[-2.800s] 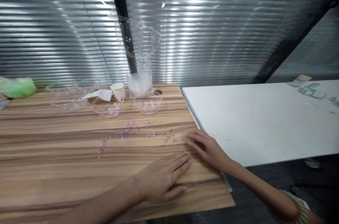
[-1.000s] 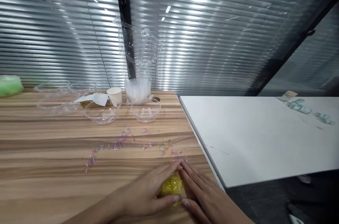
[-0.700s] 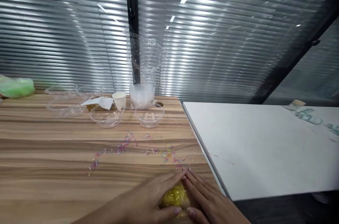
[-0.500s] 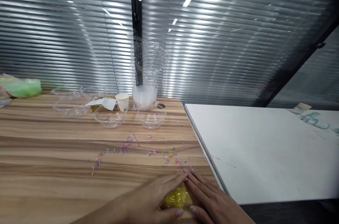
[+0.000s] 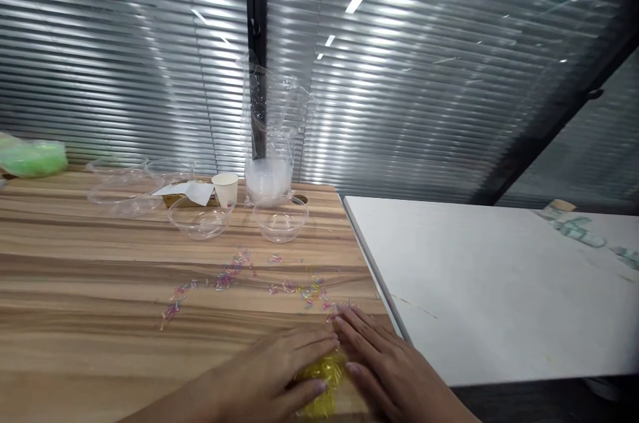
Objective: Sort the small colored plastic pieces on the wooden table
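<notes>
Down at the table's near edge, a heap of small yellow tube-like pieces (image 5: 325,370) lies between my hands, partly covered by fingers. My left hand (image 5: 272,370) curves along the heap's left side, fingers stretched out and thumb across its front. Along the right side rests my right hand (image 5: 377,360), its fingers extended with the tips by the scattered pieces. Neither hand is closed round anything. Beyond them, small pink, blue and yellow pieces (image 5: 312,290) are strewn over the wood, and a mostly pink trail (image 5: 229,273) runs to the left.
Clear plastic bowls (image 5: 281,220) stand toward the back. Near them are a paper cup (image 5: 225,188), a small box with white paper (image 5: 197,192) and a bagged bowl stack (image 5: 268,178). A green bag (image 5: 34,158) lies far left. A white table (image 5: 479,290) adjoins at right.
My fingertips have parted slightly, and more of the yellow pieces shows toward the near edge. The view has shifted a little, so the table things sit farther left.
</notes>
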`<state>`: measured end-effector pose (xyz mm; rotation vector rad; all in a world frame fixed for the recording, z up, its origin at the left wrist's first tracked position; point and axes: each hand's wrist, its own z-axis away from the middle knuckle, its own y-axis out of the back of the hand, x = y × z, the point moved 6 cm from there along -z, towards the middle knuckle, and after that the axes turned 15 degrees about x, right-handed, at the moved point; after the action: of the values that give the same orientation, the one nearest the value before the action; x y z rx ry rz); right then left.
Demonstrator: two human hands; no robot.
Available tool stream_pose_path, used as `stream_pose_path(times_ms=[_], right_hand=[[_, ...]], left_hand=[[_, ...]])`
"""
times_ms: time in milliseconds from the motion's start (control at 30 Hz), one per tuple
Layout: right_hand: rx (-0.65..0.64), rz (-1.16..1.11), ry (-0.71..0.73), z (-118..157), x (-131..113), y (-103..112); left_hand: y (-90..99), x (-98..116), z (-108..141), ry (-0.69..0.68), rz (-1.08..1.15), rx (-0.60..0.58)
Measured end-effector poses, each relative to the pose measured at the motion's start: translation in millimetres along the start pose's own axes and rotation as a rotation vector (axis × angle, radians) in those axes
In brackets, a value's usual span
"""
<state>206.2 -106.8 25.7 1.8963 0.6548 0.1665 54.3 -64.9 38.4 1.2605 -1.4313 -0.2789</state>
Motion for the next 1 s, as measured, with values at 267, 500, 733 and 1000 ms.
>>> stream_pose_path(times_ms=[267, 500, 733, 1000], right_hand=[[0.053, -0.091, 0.202, -29.4, -12.5, 3.0], [-0.112, -0.227, 0.344, -46.3, -7.0, -16.7], [-0.074, -0.273, 0.289, -41.5, -3.6, -14.1], [0.161, -0.184, 0.281, -35.3, 6.6, -15.8]], left_hand=[[11.6, -11.8, -2.7, -0.248, -0.255, 0.097], [26.8, -33.1, -4.5, -0.213, -0.280, 0.227], [20.1, -33.9, -6.5, -0.189, -0.227, 0.117], [20.2, -32.6, -4.3, -0.295, -0.273, 0.268]])
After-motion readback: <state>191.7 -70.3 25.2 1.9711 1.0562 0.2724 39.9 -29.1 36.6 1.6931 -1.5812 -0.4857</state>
